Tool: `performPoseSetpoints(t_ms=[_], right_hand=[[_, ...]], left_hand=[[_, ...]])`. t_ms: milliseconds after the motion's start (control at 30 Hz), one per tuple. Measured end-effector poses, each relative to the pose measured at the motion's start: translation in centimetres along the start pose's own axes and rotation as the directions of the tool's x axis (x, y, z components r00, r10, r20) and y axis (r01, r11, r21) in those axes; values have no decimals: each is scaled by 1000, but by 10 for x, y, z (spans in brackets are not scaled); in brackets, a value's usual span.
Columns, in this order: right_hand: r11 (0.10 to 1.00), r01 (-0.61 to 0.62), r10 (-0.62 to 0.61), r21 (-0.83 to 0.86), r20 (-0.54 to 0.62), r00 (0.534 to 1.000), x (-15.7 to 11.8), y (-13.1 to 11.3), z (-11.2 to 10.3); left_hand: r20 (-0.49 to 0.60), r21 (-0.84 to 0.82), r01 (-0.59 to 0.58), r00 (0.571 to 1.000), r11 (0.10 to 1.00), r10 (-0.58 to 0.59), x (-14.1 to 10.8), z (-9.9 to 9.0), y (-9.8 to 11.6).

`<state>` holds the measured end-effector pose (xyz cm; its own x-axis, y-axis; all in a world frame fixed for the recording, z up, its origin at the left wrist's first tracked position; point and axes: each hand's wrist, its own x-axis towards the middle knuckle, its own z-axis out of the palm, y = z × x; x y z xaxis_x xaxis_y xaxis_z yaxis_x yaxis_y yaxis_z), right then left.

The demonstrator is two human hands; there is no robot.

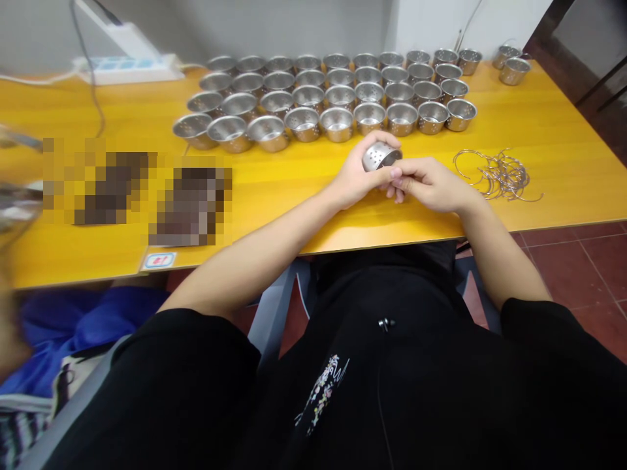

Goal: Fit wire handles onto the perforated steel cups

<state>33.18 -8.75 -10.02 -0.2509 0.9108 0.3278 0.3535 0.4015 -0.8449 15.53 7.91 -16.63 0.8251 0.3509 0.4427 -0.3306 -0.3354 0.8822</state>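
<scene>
A small perforated metal cup (378, 156) is tilted on its side above the table, with my left hand (363, 166) wrapped round it. My right hand (428, 184) meets the cup's rim side, thumb and fingers pinched together there. Whatever sits in that pinch is too small or hidden to make out. To the right of my right hand lies a tangled pile of thin bent wire rings (509, 175). Behind both hands stand several rows of similar metal cups (337, 124), open side up.
Two more cups (514, 70) stand apart at the back right of the yellow table (274, 196). A power strip (132, 68) with cables lies at the back left. Two pixelated dark objects (189, 209) and a small label (159, 260) are on the left, beside another person's blue clothing (93, 320).
</scene>
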Motion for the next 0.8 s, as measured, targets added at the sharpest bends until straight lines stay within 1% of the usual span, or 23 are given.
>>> performPoseSetpoints(t_ms=[200, 300, 433, 500, 567, 667, 800], right_hand=[[1000, -14, 14, -19, 7, 1000, 0, -4, 0], [999, -26, 26, -23, 12, 1000, 0, -4, 0], [1000, -18, 18, -7, 29, 999, -1, -2, -1], [1000, -18, 19, -19, 33, 999, -1, 0, -1], [999, -5, 6, -36, 35, 999, -1, 2, -1], [998, 46, -44, -47, 44, 998, -1, 5, -2], [996, 85, -82, -39, 55, 995, -1, 9, -3]], left_hand=[[22, 32, -15, 1000, 999, 15, -1, -2, -4], [17, 3, -18, 1000, 1000, 18, 0, -2, -5], [14, -45, 7, 1000, 999, -7, 1, -3, -5], [15, -65, -2, 1000, 998, 3, 1, -4, -5], [16, -90, -25, 1000, 996, 26, 2, -4, -6], [18, -137, -50, 998, 989, 53, 3, -3, -7], [10, -177, -71, 997, 982, 74, 3, -2, -2]])
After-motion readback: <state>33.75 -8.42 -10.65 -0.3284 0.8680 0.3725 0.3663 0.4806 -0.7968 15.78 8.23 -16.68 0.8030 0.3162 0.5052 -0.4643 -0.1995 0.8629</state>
